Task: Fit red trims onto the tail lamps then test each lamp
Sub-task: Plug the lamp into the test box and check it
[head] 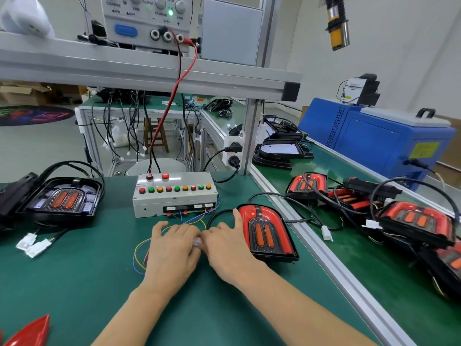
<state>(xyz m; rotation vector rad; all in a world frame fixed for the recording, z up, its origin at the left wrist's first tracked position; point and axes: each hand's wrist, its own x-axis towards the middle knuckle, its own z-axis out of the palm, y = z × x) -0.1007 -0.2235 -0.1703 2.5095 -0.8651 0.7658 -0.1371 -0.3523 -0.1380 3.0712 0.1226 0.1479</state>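
Note:
A tail lamp with its red trim fitted lies on the green mat, just right of my hands. My left hand and my right hand meet over a small white connector, each pinching one side of it. Coloured wires run from under my left hand back to the grey test box with its row of coloured buttons. The lamp's black cable loops behind my right hand. A tail lamp without trim sits at the left. A loose red trim shows at the bottom left corner.
White connectors of the left lamp lie on the mat. Several trimmed lamps with tangled cables lie on the conveyor belt to the right, past an aluminium rail. A power supply stands on the overhead shelf.

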